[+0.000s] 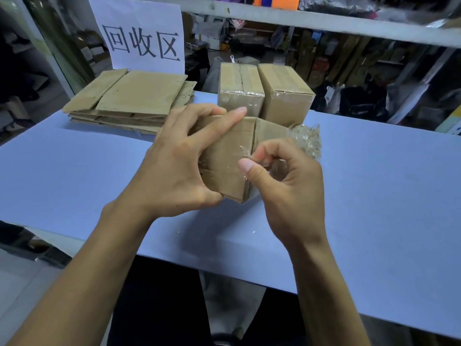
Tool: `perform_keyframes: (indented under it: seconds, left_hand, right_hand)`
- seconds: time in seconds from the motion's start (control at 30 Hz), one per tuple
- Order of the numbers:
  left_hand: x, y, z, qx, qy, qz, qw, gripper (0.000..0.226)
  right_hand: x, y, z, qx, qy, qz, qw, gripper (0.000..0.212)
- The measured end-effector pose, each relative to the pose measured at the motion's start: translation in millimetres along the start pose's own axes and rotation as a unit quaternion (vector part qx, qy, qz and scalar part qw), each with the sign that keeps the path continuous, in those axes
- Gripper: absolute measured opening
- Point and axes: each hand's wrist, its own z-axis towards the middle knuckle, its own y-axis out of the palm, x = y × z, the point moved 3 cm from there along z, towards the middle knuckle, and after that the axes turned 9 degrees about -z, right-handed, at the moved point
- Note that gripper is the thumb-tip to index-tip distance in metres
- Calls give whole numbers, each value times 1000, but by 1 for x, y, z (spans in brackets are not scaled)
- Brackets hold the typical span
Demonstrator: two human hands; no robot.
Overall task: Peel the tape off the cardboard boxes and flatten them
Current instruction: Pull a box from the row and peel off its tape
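My left hand point(174, 161) grips a small brown cardboard box point(224, 156), held above the blue table point(74, 171) at the centre. Thumb underneath, fingers over the box's top edge. My right hand point(287, 188) pinches a strip of clear tape point(245, 156) that is lifting off the box's near face. A crumpled wad of clear tape point(306, 141) bulges out behind the right hand's fingers. Two taped, closed boxes stand at the back, one point(239, 88) left of the other point(284, 93).
A stack of flattened cardboard point(129, 96) lies at the back left of the table. Behind it stands a white paper sign point(142, 33) with black characters. Cluttered shelves fill the background. The table's near edge runs close to my body.
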Motion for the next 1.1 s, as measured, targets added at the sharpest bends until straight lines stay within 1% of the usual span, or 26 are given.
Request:
perform_keyframes:
  seconds: [0.1, 0.2, 0.3, 0.37, 0.4, 0.5, 0.6, 0.67, 0.73, 0.77, 0.83, 0.87, 0.93, 0.97, 1.03, 1.1]
  left_hand:
    - [-2, -1, 0, -2, 2, -11, 1000, 110]
    - [-10, -10, 0, 2, -14, -64, 998, 111]
    - [-13, -17, -1, -6, -6, -92, 996, 110]
    - [-18, -21, -2, -1, -10, -111, 994, 108]
    - [-24, -24, -4, 5, -28, -126, 992, 109]
    - [-47, -29, -14, 10, -112, -187, 976, 115]
    - [-57, -23, -23, -7, -145, -236, 961, 117]
    - [-58, -22, -27, -22, -164, -244, 955, 122]
    - [-53, -25, -28, -38, -170, -222, 960, 125]
    - [-48, -26, -28, -42, -161, -187, 968, 121]
    - [-34, -22, -26, -33, -122, -90, 988, 101]
    - [-28, -18, -24, -18, -102, -52, 993, 88]
    - [-25, -11, -23, 19, -95, -25, 995, 70]
    - [-26, -10, -22, 34, -102, -28, 994, 68]
    - [-31, -12, -22, 48, -116, -30, 992, 73]
    - [-32, -17, -19, 34, -134, -27, 990, 74]
  right_hand:
    - [0, 0, 1, -5, -42, -9, 999, 15]
    - [-5, 0, 1, -31, -102, -21, 994, 15]
    - [-5, 2, 5, -57, -127, -27, 990, 15]
    - [-4, -3, 10, -58, -100, 26, 993, 16]
    - [-3, -6, 13, -58, -81, 61, 993, 18]
    - [-2, -13, 21, -77, -38, 115, 990, 16]
    - [7, -8, 27, -93, 3, 89, 992, 17]
    - [11, -2, 28, -105, 0, 29, 994, 31]
    - [10, 6, 31, -99, -31, -43, 994, 37]
    - [10, 10, 33, -92, -47, -75, 992, 38]
    - [8, 20, 38, -96, -81, -110, 986, 36]
    - [8, 26, 40, -103, -105, -124, 981, 30]
    - [12, 36, 43, -104, -155, -164, 969, 15]
    - [14, 39, 45, -103, -166, -178, 964, 12]
    - [17, 44, 50, -103, -174, -200, 959, 12]
    - [17, 45, 57, -104, -180, -239, 948, 12]
